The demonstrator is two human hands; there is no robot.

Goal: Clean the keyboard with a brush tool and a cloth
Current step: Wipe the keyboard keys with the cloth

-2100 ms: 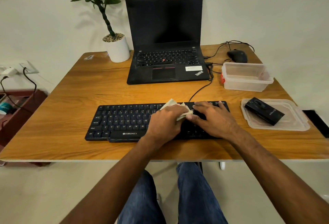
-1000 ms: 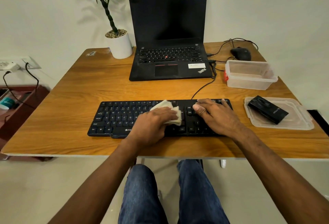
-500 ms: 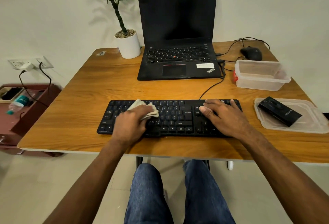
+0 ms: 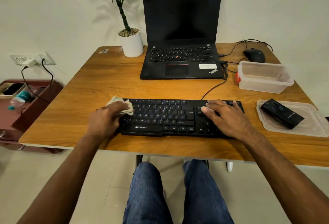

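A black keyboard (image 4: 165, 117) lies near the front of the wooden table (image 4: 110, 86). My left hand (image 4: 105, 119) covers its left end and is shut on a crumpled pale cloth (image 4: 127, 107) pressed onto the keys. My right hand (image 4: 226, 117) lies flat on the keyboard's right end with fingers spread, holding nothing. A black boxy tool (image 4: 282, 113), possibly the brush tool, rests on a clear plastic lid (image 4: 313, 127) to the right of the keyboard.
Behind the keyboard stands an open black laptop (image 4: 181, 33), with a potted plant (image 4: 130, 42) to its left. A clear plastic tub (image 4: 263, 77) and a black mouse (image 4: 254, 54) with cables sit at the back right. A low red shelf (image 4: 26, 102) stands left of the table.
My left hand has slid the cloth leftward along the keyboard, from its middle to its left end. My right hand has stayed on the right end.
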